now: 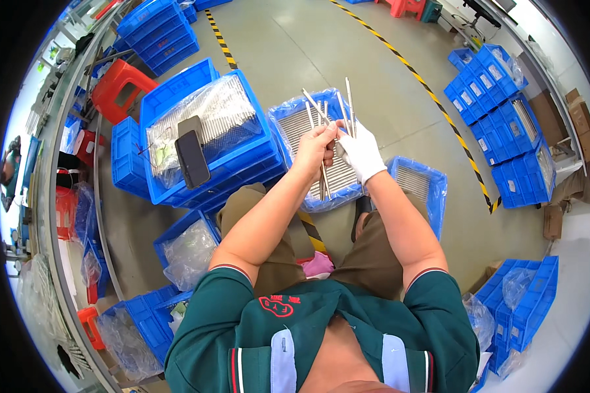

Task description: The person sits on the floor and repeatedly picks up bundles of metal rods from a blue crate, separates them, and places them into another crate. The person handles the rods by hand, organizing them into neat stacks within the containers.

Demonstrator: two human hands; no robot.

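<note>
Observed: stacked blue crates stand left of a lined bin. Above the bin, the gloved right hand and bare left hand meet, each grip closed around slim metal rods, fanned upward; some ends project below the left hand.

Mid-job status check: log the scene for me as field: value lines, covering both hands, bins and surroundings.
Left hand: bare, gripping thin metal rods
Right hand: gloved in white, also gripping rods
Hands: close together; exact contact unclear
Middle bin: blue, plastic-lined, rods inside, beneath the hands
Right bin: blue, plastic-lined, rods inside
Left bin: blue, rods partly under clear plastic
Phone: dark, over left bin; support unclear
Stool: red, beyond left bin
</note>
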